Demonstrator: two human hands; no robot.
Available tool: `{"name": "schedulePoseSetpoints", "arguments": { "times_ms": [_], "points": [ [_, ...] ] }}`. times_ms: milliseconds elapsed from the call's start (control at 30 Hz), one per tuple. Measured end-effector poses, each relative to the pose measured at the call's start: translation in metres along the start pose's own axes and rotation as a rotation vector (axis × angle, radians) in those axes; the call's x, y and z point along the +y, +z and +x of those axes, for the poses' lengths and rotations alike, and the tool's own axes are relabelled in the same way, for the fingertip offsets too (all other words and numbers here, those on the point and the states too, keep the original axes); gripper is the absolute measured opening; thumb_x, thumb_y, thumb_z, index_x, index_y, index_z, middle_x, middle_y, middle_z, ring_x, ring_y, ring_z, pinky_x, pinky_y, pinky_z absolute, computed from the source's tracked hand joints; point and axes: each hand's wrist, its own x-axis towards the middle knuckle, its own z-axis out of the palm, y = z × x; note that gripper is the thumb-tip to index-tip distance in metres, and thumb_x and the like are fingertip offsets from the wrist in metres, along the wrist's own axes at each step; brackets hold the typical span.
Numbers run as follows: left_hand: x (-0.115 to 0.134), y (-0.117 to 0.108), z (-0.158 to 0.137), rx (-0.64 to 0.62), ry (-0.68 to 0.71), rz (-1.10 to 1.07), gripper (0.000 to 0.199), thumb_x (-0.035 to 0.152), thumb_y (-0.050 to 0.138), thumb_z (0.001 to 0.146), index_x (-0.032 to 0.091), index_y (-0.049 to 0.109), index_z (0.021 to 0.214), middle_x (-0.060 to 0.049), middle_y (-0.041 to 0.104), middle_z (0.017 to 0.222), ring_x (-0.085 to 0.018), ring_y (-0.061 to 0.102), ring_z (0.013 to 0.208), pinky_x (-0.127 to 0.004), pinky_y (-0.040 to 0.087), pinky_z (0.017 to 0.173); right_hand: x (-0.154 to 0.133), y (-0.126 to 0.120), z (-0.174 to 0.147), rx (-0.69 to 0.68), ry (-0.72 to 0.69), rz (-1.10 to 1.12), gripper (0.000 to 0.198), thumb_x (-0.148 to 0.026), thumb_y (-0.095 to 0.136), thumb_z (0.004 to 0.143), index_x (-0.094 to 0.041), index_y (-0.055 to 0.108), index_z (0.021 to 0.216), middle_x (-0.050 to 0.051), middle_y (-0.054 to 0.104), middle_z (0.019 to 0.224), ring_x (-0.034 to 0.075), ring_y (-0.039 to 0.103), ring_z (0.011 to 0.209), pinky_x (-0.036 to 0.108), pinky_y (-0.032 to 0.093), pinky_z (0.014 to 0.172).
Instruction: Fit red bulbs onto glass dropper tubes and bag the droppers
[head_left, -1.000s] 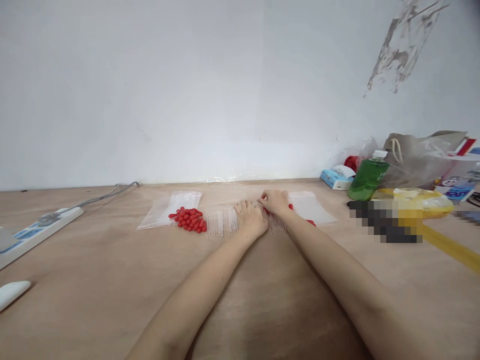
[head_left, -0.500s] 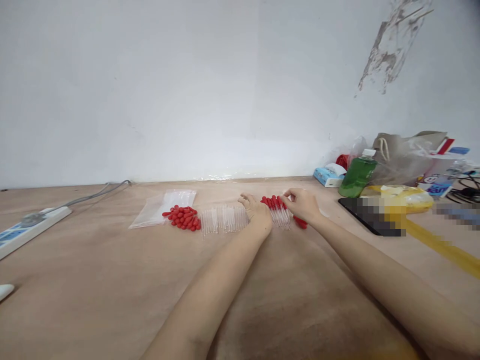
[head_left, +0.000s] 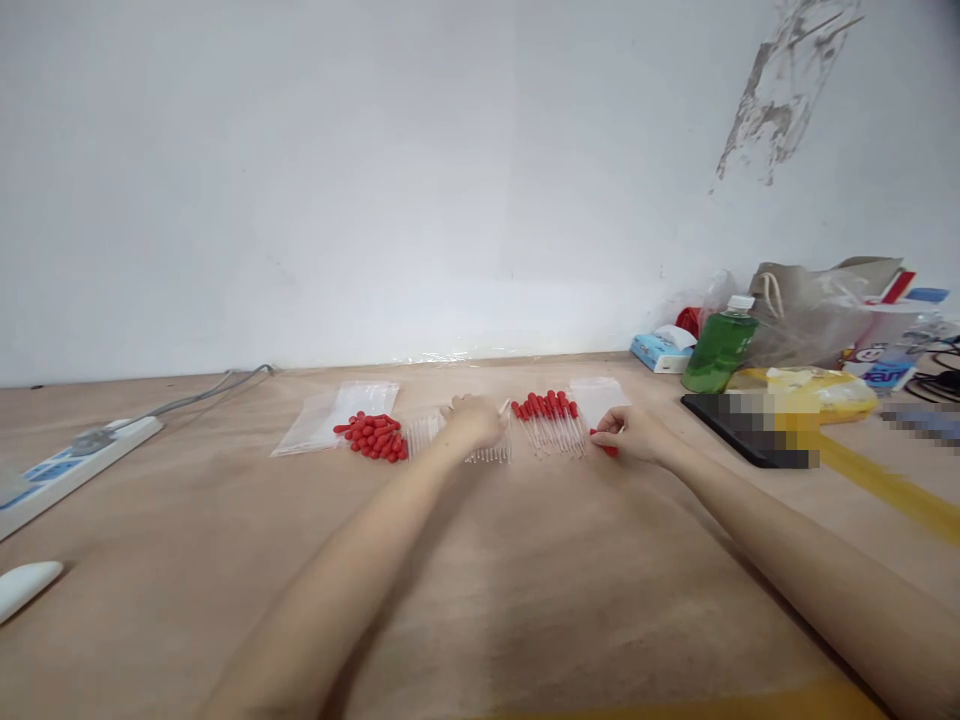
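My left hand (head_left: 478,420) lies palm down over a row of thin clear dropper tubes (head_left: 426,432), partly covering them. Its fingertips point left and its thumb stands apart at the right; no held item shows. My right hand (head_left: 628,434) pinches a red rubber bulb (head_left: 609,450) against the table. Between the hands, clear droppers fitted with red bulbs (head_left: 553,405) lie side by side, bulbs towards the wall. A heap of loose red rubber bulbs (head_left: 375,437) sits left of the bare tubes.
Clear plastic bags (head_left: 315,425) lie behind the loose bulbs, and another bag (head_left: 600,395) near my right hand. At right are a black phone-like slab (head_left: 731,430), a green bottle (head_left: 720,350) and a tissue pack (head_left: 660,352). A power strip (head_left: 97,460) stands at left.
My left hand has moved left along the bare tubes. My right hand has left the bulb-topped droppers and come down to the right, onto the loose red bulb.
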Motion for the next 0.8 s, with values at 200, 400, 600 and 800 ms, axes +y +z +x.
{"name": "schedulePoseSetpoints", "arguments": {
  "times_ms": [200, 400, 600, 800],
  "points": [
    [-0.065, 0.022, -0.063, 0.218, 0.317, -0.107, 0.021, 0.023, 0.031, 0.086, 0.016, 0.05, 0.086, -0.007, 0.062, 0.078, -0.021, 0.055, 0.077, -0.043, 0.03, 0.079, 0.0, 0.006, 0.002, 0.05, 0.019, -0.071, 0.01, -0.025, 0.057, 0.07, -0.017, 0.058, 0.064, 0.004, 0.064, 0.064, 0.014, 0.053, 0.057, 0.024, 0.034, 0.051],
    [-0.092, 0.059, -0.082, 0.448, 0.531, -0.259, 0.022, 0.018, 0.034, 0.088, 0.02, 0.052, 0.102, -0.005, 0.065, 0.088, -0.016, 0.056, 0.078, -0.035, 0.028, 0.08, -0.005, 0.001, 0.001, 0.081, 0.038, -0.108, 0.009, -0.023, 0.053, 0.074, -0.017, 0.056, 0.067, 0.004, 0.064, 0.065, 0.015, 0.055, 0.06, 0.023, 0.034, 0.053],
    [-0.092, 0.057, -0.079, 0.423, 0.536, -0.29, 0.023, 0.019, 0.034, 0.089, 0.02, 0.057, 0.094, -0.003, 0.065, 0.085, -0.015, 0.056, 0.077, -0.032, 0.03, 0.077, -0.031, 0.001, -0.01, 0.23, -0.103, -0.104, 0.02, -0.024, 0.044, 0.081, -0.015, 0.057, 0.094, 0.009, 0.063, 0.086, 0.018, 0.057, 0.074, 0.025, 0.038, 0.063],
    [-0.092, 0.058, -0.08, 0.399, 0.515, -0.295, 0.022, 0.02, 0.034, 0.089, 0.019, 0.056, 0.091, -0.002, 0.064, 0.083, -0.014, 0.055, 0.075, -0.033, 0.029, 0.077, -0.039, 0.001, -0.015, 0.107, -0.228, -0.138, 0.021, -0.023, 0.043, 0.08, -0.018, 0.063, 0.074, 0.008, 0.061, 0.075, 0.02, 0.056, 0.073, 0.029, 0.039, 0.065]
  ]
}}
